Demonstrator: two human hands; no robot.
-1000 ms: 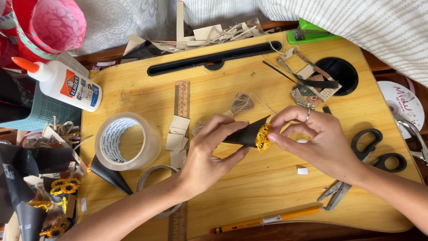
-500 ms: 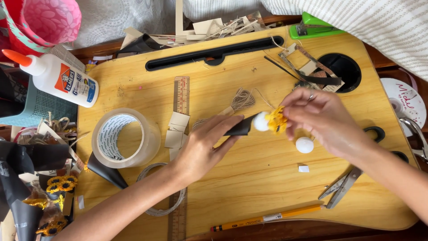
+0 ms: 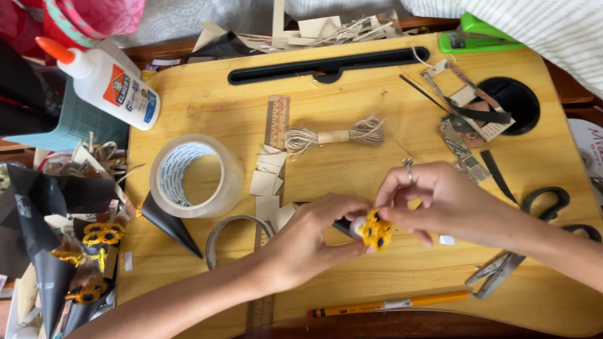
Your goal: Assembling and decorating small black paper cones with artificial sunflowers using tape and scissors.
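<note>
Your left hand now pinches yellow flower and white ball; right hand back, fingertips closed on flower; black cone mostly hidden under left fingers

1. A home craft corner: a pale wooden lap desk with a black slot, resting against striped fabric (bedding, apparently).
2. A white glue bottle with an orange cap, a clear tape roll and black-handled scissors lie around.
</note>
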